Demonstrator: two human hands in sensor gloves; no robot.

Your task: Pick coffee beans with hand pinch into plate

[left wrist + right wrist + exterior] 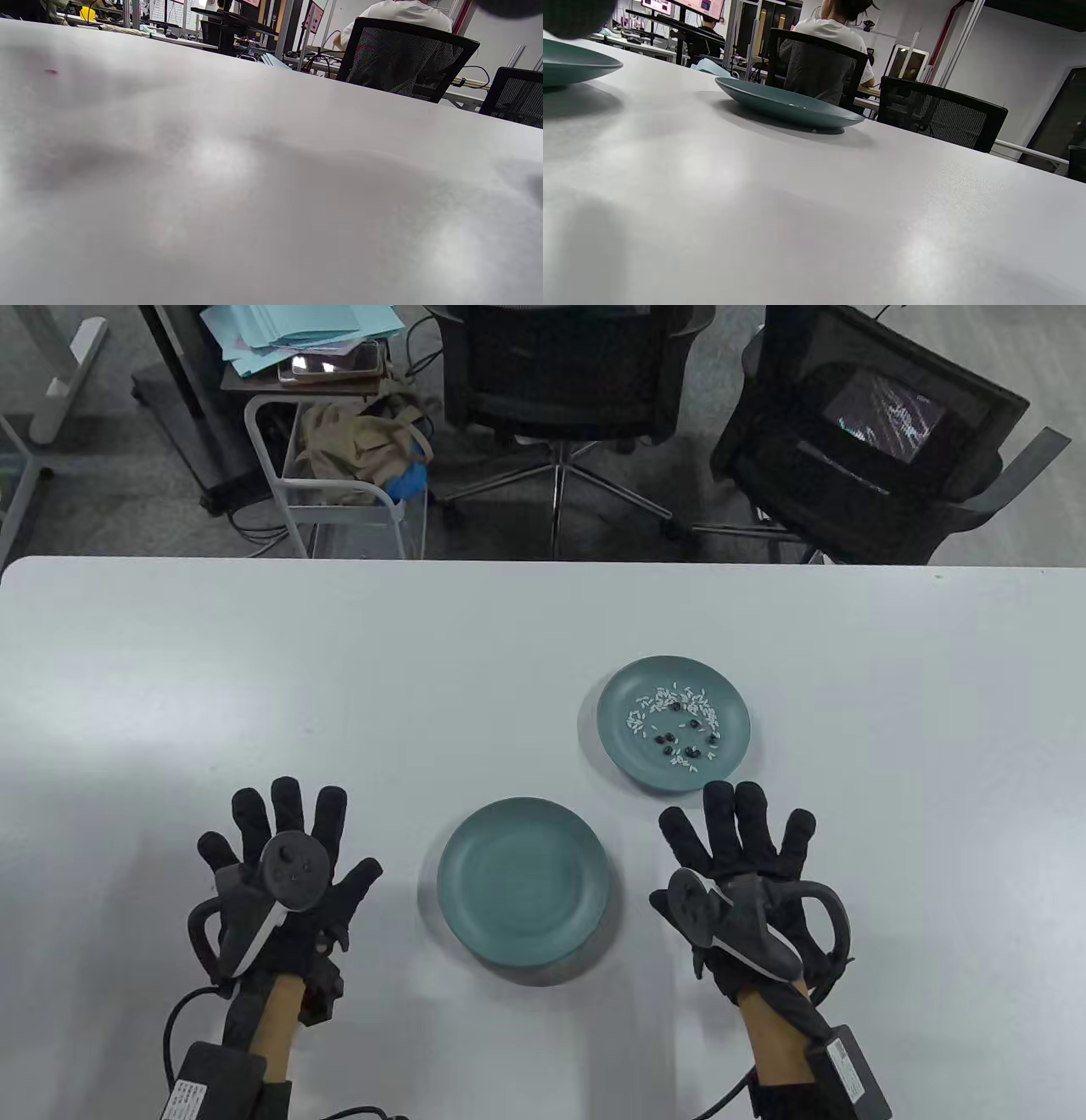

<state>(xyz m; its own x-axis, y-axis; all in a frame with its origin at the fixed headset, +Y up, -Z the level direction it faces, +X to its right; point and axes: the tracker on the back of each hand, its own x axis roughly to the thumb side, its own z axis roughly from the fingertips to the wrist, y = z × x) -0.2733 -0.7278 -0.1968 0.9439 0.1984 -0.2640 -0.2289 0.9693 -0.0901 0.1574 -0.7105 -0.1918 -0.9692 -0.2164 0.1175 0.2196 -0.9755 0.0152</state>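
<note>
Both hands lie flat on the table (pixel 254 661), fingers spread, holding nothing. The left hand (pixel 284 882) rests at the near left; the right hand (pixel 742 874) rests at the near right, just beside the empty plate (pixel 522 891) and directly below the far plate (pixel 674 725).

The beans (pixel 679 738) sit in the far plate – small dark pieces scattered among white rice grains (pixel 679 700). They lie just beyond the right fingertips (pixel 719 797), which almost reach that plate's near rim. The empty plate stands between the two hands, to the left of the right hand, and appears to be the destination.

Step in hand, as judged: the first reach for a bean. No bean has been moved yet.

Recommended procedure:
- Use the right hand; it is the nearer one.
- Lift the palm, bring thumb and forefinger together above a single bean that stands apart from the rice.
- Descend steeply so the other fingers do not sweep the grains.
- Close lightly – a bean is smooth and rounded and may skid across the glazed surface under a hard or off-centre pinch.
- Check that no rice has come up with it, then carry it to the empty plate and release low over the centre

The wrist views show only table and plate rims; neither shows the beans
</note>
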